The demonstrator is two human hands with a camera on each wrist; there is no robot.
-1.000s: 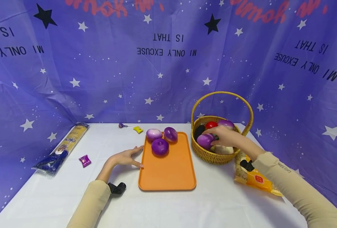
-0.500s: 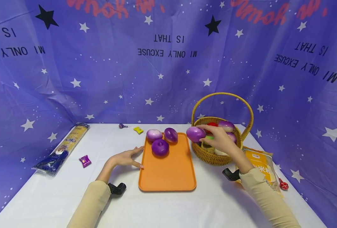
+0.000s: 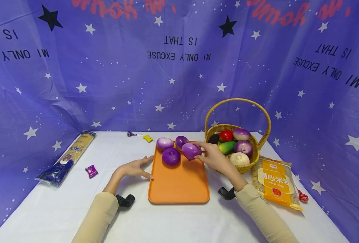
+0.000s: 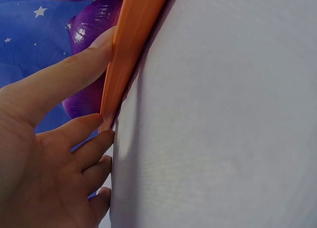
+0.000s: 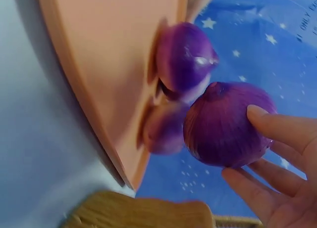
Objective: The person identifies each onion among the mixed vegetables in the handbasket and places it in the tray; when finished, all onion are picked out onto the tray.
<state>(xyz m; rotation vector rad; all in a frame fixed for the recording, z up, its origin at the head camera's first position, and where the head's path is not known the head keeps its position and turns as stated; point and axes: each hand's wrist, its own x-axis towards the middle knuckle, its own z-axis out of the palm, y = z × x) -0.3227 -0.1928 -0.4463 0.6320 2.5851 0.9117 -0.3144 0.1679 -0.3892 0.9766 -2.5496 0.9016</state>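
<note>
In the head view my right hand (image 3: 214, 156) pinches a purple onion (image 3: 190, 152) between thumb and fingers, above the far right part of an orange tray (image 3: 179, 185). The right wrist view shows this onion (image 5: 228, 126) held up off the tray. On the tray's far end sit a pale purple onion (image 3: 165, 144), a dark purple onion (image 3: 171, 157) and another dark onion (image 3: 181, 141), which is partly behind the held one. My left hand (image 3: 132, 168) touches the tray's left rim with thumb and fingers spread; in the left wrist view its thumb (image 4: 74, 72) lies against the rim.
Right of the tray stands a wicker basket (image 3: 228, 168) with a tall handle, holding a tomato (image 3: 226, 136), a cucumber (image 3: 227, 147), onions and other vegetables. A yellow food bag (image 3: 276, 182) lies beside it. Far left are a noodle packet (image 3: 71, 157) and a purple candy (image 3: 91, 171).
My right hand has lifted the purple onion out of the basket and carried it left over the tray. The left hand has stayed at the tray's rim.
</note>
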